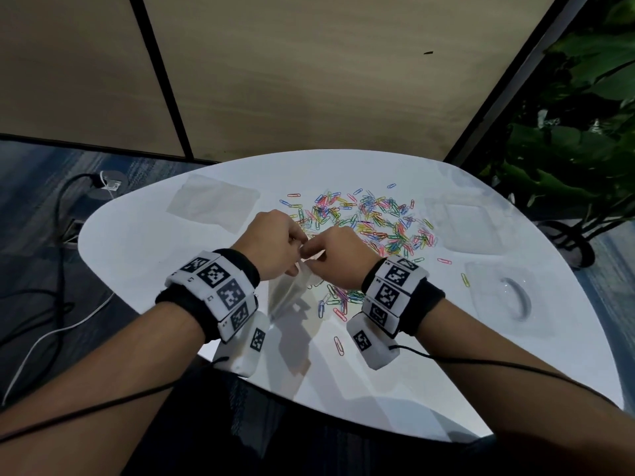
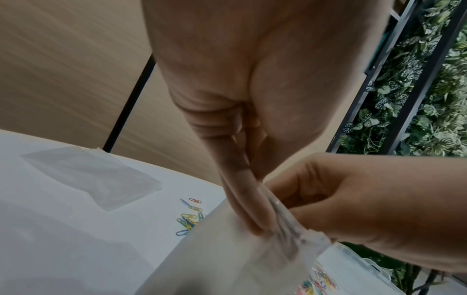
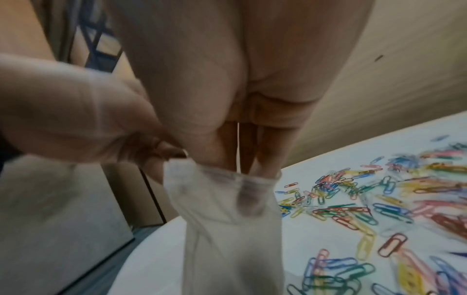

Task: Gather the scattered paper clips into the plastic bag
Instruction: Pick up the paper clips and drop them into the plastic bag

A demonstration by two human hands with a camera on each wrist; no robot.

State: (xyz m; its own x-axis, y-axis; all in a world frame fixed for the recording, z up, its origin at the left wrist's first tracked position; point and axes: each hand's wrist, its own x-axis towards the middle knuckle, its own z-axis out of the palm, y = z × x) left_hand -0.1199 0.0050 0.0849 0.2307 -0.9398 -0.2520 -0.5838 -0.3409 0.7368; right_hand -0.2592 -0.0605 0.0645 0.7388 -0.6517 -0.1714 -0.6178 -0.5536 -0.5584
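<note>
Over the white table [image 1: 171,255] I hold a clear plastic bag [image 1: 292,290] up by its mouth, with the rest hanging below my hands. My left hand [image 1: 295,247] pinches one side of the rim [image 2: 280,223]. My right hand [image 1: 321,250] grips the other side, and its fingers [image 3: 242,159] reach down into the bag's mouth [image 3: 222,175]. Coloured paper clips [image 1: 364,218] lie scattered just beyond my hands, and a smaller heap [image 1: 338,297] lies under my right wrist. In the right wrist view the clips [image 3: 366,209] spread to the right of the bag.
A flat stack of spare clear bags [image 1: 214,201] lies at the back left of the table. A clear plastic box [image 1: 470,221] and a clear lid [image 1: 501,300] sit on the right. Green plants [image 1: 577,132] stand beyond the right edge, and cables [image 1: 62,235] run over the floor on the left.
</note>
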